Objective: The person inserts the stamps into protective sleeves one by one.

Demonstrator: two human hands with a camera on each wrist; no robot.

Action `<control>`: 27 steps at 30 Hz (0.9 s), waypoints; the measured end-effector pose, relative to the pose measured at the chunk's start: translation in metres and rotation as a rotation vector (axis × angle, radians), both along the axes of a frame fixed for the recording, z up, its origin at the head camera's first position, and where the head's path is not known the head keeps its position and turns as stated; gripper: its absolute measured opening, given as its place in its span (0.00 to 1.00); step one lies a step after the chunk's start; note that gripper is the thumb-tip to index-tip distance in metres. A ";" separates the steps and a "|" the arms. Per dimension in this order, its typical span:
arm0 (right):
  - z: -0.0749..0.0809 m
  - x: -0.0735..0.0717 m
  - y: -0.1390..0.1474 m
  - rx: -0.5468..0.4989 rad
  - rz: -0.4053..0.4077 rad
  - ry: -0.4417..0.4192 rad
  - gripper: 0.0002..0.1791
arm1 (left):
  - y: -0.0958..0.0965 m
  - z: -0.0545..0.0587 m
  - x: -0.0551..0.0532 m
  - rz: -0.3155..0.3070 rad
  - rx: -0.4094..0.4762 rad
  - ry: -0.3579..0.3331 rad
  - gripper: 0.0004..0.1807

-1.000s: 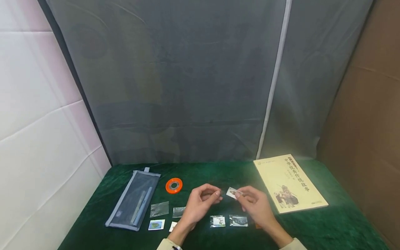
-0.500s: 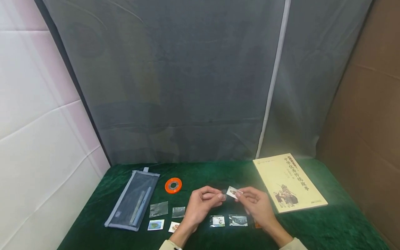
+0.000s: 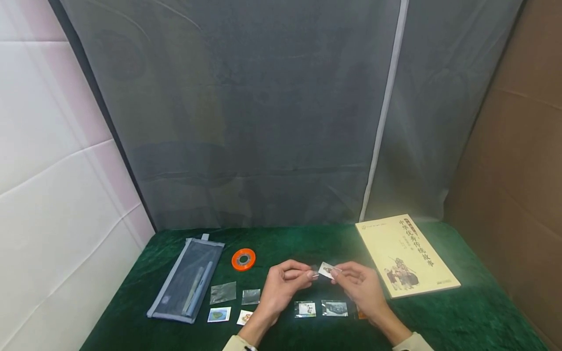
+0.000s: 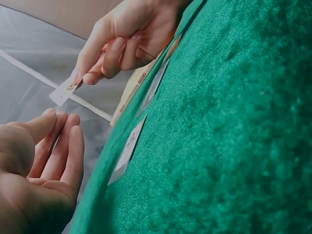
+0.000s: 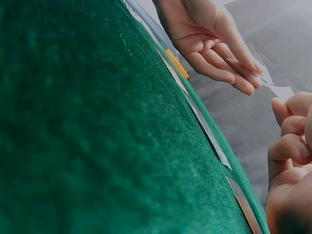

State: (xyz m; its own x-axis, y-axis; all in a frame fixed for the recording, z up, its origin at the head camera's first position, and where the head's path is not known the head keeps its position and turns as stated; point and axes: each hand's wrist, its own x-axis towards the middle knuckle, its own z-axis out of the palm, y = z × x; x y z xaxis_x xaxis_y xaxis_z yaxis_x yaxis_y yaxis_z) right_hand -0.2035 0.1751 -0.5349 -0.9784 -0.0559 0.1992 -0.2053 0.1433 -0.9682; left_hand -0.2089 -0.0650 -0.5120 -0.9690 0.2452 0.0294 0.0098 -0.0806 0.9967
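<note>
My right hand point(image 3: 362, 288) pinches a small white-bordered picture card, like a postage stamp point(image 3: 325, 270), between thumb and forefinger. Facing it, my left hand point(image 3: 282, 288) pinches a clear plastic sleeve point(image 3: 314, 268) by its edge, the other fingers loosely bent behind. In the left wrist view the stamp's corner point(image 4: 62, 95) is right at the sleeve's mouth. From the right wrist, the sleeve's clear film point(image 5: 266, 76) meets the stamp's white edge point(image 5: 282, 91). Below the hands lie two stamps in clear sleeves, one with a panda-like picture point(image 3: 306, 309), one greyish point(image 3: 335, 308).
Two clear sleeves point(image 3: 223, 293) point(image 3: 251, 297) and two bare stamps point(image 3: 219, 315) point(image 3: 244, 318) lie left. Behind them are an orange ring-shaped spool point(image 3: 243, 260) and a mesh pencil pouch point(image 3: 186, 280). A yellow book point(image 3: 406, 256) lies right; an orange piece point(image 3: 362, 314) is partly hidden by the right wrist.
My left hand has moved slightly right, bringing the sleeve up to the stamp's edge. The small sleeve on the cloth is less covered by the left arm. The right hand has hardly moved.
</note>
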 end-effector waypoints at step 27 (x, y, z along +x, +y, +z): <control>-0.001 0.001 0.000 -0.001 0.121 -0.044 0.06 | 0.004 0.001 0.004 -0.016 -0.084 -0.002 0.14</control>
State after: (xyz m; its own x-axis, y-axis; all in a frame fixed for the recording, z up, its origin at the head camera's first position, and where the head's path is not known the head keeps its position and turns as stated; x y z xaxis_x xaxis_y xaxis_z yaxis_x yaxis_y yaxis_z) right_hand -0.2026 0.1756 -0.5362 -0.9723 -0.1734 0.1568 -0.1787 0.1191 -0.9767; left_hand -0.2050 -0.0615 -0.5107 -0.9649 0.2625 0.0063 0.0073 0.0029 1.0000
